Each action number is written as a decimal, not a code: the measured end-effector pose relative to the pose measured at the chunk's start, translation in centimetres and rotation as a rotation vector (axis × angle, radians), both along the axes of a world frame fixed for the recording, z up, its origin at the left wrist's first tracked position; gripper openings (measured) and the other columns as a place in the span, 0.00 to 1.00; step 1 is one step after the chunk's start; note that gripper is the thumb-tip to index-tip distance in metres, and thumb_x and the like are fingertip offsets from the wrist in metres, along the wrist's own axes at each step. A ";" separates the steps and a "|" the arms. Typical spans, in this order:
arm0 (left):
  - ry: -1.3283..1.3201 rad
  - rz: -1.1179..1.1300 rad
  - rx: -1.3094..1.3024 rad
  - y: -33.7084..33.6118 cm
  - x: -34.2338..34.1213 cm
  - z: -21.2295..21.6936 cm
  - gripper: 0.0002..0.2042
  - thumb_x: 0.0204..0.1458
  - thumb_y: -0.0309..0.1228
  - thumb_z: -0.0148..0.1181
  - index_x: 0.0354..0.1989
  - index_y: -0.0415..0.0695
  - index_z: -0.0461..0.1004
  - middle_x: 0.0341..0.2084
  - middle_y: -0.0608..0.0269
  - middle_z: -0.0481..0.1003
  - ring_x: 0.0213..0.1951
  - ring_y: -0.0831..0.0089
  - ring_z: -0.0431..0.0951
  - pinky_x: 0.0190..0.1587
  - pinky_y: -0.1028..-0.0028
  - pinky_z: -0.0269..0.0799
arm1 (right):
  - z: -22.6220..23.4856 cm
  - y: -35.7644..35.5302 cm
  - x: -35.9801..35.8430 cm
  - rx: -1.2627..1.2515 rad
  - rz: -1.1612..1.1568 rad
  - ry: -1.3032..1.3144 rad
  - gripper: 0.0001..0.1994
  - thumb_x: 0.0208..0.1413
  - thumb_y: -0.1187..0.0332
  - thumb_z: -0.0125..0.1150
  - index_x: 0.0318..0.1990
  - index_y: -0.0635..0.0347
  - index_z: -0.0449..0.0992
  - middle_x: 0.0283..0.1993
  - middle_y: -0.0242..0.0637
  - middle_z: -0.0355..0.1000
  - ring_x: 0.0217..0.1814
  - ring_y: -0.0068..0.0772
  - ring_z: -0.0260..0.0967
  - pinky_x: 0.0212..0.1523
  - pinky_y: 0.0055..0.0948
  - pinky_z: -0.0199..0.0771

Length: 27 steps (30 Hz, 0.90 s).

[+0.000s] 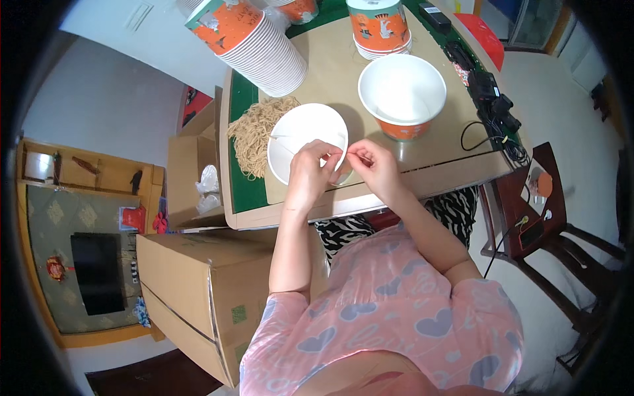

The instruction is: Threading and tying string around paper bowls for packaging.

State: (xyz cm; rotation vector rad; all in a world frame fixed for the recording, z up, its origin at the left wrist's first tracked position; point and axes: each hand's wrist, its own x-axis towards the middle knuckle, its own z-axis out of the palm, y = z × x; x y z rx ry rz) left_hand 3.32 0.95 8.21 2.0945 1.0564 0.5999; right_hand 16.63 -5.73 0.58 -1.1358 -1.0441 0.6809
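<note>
A white paper tub [290, 125] lies tipped near the table's front edge, its mouth facing up toward me. At its near right rim my left hand [310, 173] is closed in a pinch, fingers over the opening. My right hand [378, 168] pinches just beside it, its fingertips almost meeting the left ones. Whatever sits between the fingertips is too small to make out. Inside the tub a thin pale line, perhaps a strand of cord, runs across the wall. To the left, against the tub, is a loose heap of tan cords [254, 135].
Another tub [403, 89], orange outside, stands upright to the right, with a short stack [380, 30] behind it. A tall stack of tubs [264, 56] leans at back left. Black adapters and cables [485, 86] line the right edge. Cardboard boxes [191, 270] stand left; a wooden chair [545, 198] is right.
</note>
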 end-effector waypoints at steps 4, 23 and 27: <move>-0.060 0.129 -0.019 -0.1 -0.9 0.4 0.04 0.50 0.24 0.58 0.32 0.36 0.75 0.24 0.56 0.76 0.26 0.66 0.77 0.30 0.70 0.71 | 3.3 -1.3 0.1 -0.134 0.241 0.411 0.10 0.60 0.79 0.45 0.48 0.64 0.65 0.36 0.37 0.75 0.28 0.19 0.68 0.29 0.18 0.69; -0.340 0.020 -0.386 0.3 -1.9 1.6 0.09 0.61 0.31 0.49 0.35 0.38 0.70 0.21 0.66 0.73 0.19 0.83 0.70 0.22 0.82 0.65 | 7.5 0.7 -0.5 -0.133 0.043 -0.458 0.18 0.49 0.79 0.60 0.49 0.58 0.70 0.31 0.30 0.73 0.21 0.12 0.59 0.23 0.16 0.62; -0.112 -0.090 -0.592 2.0 -2.3 2.2 0.12 0.61 0.36 0.49 0.38 0.37 0.72 0.19 0.65 0.74 0.15 0.83 0.67 0.18 0.82 0.61 | 7.3 0.7 0.0 -0.178 0.094 -0.503 0.14 0.51 0.77 0.59 0.46 0.59 0.69 0.33 0.34 0.74 0.25 0.22 0.70 0.26 0.24 0.71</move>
